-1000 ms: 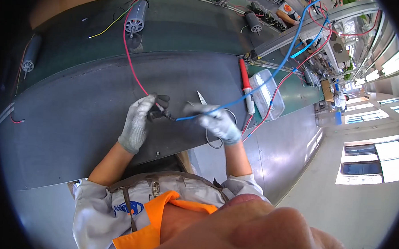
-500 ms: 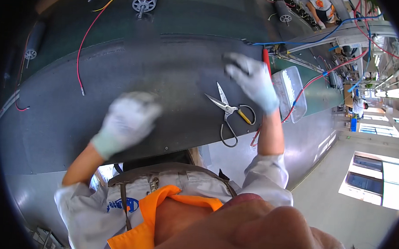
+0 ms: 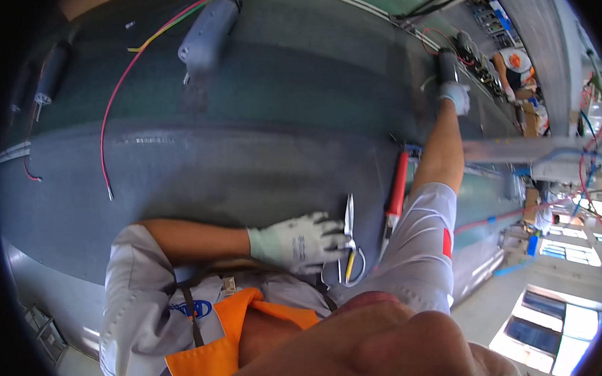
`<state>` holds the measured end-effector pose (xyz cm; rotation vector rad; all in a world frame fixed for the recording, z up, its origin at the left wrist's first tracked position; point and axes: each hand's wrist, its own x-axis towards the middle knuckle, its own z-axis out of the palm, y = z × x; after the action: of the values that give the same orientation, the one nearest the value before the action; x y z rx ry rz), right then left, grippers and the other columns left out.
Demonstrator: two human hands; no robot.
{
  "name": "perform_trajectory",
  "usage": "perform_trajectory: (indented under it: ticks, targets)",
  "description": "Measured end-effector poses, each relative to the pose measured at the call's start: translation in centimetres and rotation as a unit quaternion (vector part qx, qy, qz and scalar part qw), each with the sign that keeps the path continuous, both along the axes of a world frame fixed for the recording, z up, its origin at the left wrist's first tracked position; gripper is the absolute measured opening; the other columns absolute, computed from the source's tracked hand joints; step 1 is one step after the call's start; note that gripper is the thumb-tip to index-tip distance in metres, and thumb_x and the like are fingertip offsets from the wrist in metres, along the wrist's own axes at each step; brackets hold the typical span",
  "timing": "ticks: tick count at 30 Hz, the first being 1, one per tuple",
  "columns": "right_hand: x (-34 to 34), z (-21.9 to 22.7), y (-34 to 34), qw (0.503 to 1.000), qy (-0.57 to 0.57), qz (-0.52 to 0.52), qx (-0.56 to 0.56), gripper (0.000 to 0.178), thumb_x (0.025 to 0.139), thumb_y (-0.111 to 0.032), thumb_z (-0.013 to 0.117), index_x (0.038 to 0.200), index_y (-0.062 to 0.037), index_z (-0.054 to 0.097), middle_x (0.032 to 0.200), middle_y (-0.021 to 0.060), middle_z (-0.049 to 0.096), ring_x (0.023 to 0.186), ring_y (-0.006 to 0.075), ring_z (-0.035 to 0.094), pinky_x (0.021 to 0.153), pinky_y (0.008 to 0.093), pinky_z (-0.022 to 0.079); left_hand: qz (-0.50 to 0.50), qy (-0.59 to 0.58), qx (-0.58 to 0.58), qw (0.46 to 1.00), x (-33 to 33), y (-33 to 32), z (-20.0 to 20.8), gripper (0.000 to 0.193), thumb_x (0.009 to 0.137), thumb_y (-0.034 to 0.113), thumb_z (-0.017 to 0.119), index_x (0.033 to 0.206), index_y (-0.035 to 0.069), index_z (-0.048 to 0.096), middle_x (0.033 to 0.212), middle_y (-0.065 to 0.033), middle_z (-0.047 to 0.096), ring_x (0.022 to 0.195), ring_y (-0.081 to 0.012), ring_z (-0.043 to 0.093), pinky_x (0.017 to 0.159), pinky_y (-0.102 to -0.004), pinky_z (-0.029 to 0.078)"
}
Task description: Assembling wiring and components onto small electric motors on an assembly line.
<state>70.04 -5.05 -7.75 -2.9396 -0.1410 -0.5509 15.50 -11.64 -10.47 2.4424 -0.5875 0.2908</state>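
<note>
Reaching farther than before, right hand (image 3: 457,99) at motor (image 3: 447,65)

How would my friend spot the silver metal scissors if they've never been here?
Find the dark grey worktable, then the left hand in a whitish glove near its front edge. The silver metal scissors lie by that hand, blades pointing away from the person. Unlike the long red-handled tool to their right, they have yellow on one handle.

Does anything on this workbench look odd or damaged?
Nothing looks spilled or clearly damaged. Only the red wire seems slightly untidy: it trails from the grey motor across the bench, its near end lying loose.
</note>
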Motion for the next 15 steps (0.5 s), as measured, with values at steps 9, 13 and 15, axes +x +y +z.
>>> perform_trajectory:
  ticks: [9, 13, 15]
  targets:
    - [12.4, -6.6, 0.0, 0.979, 0.021, 0.163, 0.119, 0.083, 0.086, -0.040, 0.067, 0.157, -0.0214, 0.030, 0.125, 0.0200, 0.068, 0.107, 0.0381, 0.069, 0.094, 0.0462, 0.052, 0.045, -0.044, -0.090, 0.994, 1.1, -1.0, -2.5, 0.043, 0.086, 0.024, 0.061, 0.129, 0.017, 0.060, 0.135, -0.0112, 0.056, 0.119, -0.0326, 0.059, 0.095, -0.0446, 0.052]
    - [2.0, -10.0, 2.9, 0.944, 0.096, 0.185, 0.255, 0.073, 0.091, -0.031, 0.062, 0.156, -0.0164, 0.032, 0.130, 0.0200, 0.065, 0.116, 0.0333, 0.066, 0.096, 0.0448, 0.052, 0.077, -0.006, -0.158, 0.985, 0.5, 0.4, -1.2, 0.043, 0.083, 0.018, 0.067, 0.124, 0.006, 0.060, 0.131, -0.0181, 0.057, 0.121, -0.0355, 0.056, 0.099, -0.0471, 0.048]
    - [-5.2, -9.8, 3.3, 0.851, 0.131, 0.313, 0.400, 0.075, 0.092, -0.025, 0.065, 0.158, -0.0158, 0.029, 0.127, 0.0169, 0.065, 0.114, 0.0292, 0.065, 0.094, 0.0437, 0.052, 0.105, -0.022, -0.194, 0.975, 0.7, 0.5, -1.2, 0.047, 0.082, 0.015, 0.068, 0.127, 0.004, 0.058, 0.132, -0.0205, 0.055, 0.121, -0.0385, 0.055, 0.101, -0.0484, 0.046]
